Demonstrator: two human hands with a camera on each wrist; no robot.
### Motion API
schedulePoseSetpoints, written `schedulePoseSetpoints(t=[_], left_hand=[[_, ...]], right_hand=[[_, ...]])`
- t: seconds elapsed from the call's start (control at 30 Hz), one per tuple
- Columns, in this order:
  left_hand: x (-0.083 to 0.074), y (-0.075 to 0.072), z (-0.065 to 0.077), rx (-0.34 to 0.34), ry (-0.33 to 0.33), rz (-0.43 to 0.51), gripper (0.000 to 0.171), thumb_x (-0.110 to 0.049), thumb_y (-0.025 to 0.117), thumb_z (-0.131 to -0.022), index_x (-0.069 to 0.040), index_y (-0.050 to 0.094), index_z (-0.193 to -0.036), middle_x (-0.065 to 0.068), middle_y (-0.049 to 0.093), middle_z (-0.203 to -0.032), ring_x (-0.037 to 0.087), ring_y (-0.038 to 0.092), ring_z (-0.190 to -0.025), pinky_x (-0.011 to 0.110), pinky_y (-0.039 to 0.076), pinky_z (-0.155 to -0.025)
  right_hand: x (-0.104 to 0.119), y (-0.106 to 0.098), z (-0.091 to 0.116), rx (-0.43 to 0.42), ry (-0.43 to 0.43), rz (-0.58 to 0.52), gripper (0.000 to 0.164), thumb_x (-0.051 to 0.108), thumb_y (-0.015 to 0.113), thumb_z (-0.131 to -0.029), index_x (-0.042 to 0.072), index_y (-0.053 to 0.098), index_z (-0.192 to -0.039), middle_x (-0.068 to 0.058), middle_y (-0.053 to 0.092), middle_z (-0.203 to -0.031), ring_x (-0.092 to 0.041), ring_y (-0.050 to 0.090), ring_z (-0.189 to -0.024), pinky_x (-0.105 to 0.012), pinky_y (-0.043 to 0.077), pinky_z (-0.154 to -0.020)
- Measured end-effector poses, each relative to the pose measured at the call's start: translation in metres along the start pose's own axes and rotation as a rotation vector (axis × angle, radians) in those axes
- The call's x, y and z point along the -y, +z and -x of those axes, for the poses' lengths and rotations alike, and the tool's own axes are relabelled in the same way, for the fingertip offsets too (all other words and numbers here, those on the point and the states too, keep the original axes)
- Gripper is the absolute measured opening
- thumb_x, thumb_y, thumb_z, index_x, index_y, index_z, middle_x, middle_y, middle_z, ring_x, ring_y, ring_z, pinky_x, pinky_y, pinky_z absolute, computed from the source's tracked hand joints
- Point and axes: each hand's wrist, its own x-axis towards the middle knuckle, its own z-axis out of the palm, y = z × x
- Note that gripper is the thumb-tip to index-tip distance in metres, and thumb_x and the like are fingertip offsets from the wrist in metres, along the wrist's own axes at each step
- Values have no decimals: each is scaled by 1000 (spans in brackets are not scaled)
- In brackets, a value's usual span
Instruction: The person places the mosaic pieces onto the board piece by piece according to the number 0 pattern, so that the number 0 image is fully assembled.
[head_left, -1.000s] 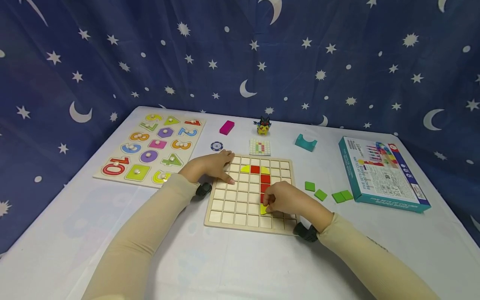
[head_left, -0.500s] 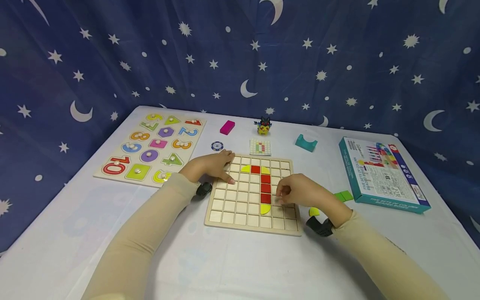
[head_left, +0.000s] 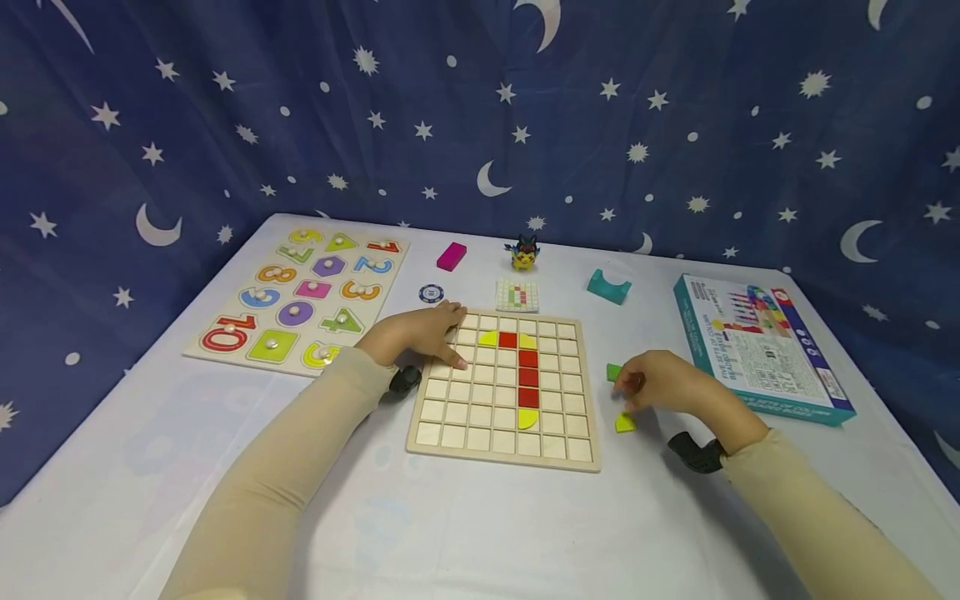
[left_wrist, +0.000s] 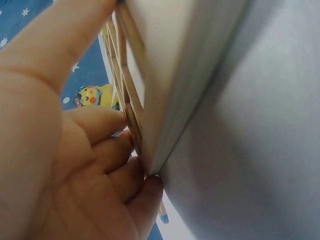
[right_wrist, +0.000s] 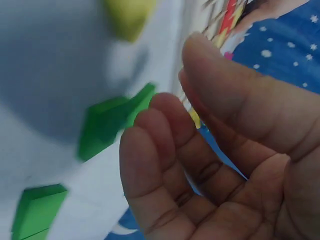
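On the table point(head_left: 480, 533) I've got the grid board point(head_left: 504, 414), left hand point(head_left: 429, 333) resting spread on its left edge. Box point(head_left: 757, 342) by the table's right edge reads "FIVE SETS OF COLUMN". Nearer right hand point(head_left: 663, 383) is loose, holding nothing; yellow quarter piece point(head_left: 625, 423) lies just beside it, toward the table's near edge.

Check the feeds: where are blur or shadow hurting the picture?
Head view: board looks crisp; left wrist: its near edge is soft, the table shaded grey; right wrist: yellow tile blurred, shadow falling across a green tile.
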Motion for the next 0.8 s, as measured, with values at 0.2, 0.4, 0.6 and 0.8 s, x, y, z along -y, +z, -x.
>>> schedulePoseSetpoints(t=[0.2,0.4,0.6,0.8], left_hand=[[3,2,-1,-2,3,-8,101,-45,71,-76,-4,14,-148,14,8,-155,29,4,-143,45,11,-115],[1,1,-1,-1,7,-10,100,-45,71,-76,-4,13,-148,14,7,-155,29,3,-143,45,10,-115],[2,2,-1,-2,5,-12,101,-46,71,-76,-5,13,-148,14,7,-155,29,3,-143,45,10,-115],[3,2,-1,-4,-1,-2,101,-46,71,-76,-5,14,-148,13,7,-155,29,3,-143,45,11,-115]], right_hand=[[-16,2,-8,-23,53,-6,26,3,74,-72,3,66,-97,-12,61,-92,-21,52,-77,-31,49,-67],[-21,4,-12,-48,75,-9,28,-1,74,-71,3,62,-96,-11,59,-90,-22,51,-78,-30,47,-65],[-20,6,-12,-80,69,2,30,-2,75,-69,5,58,-93,-11,58,-88,-22,50,-76,-29,46,-64],[-16,8,-13,-141,69,-14,28,-3,74,-69,3,59,-92,-11,58,-84,-21,51,-73,-27,45,-62]])
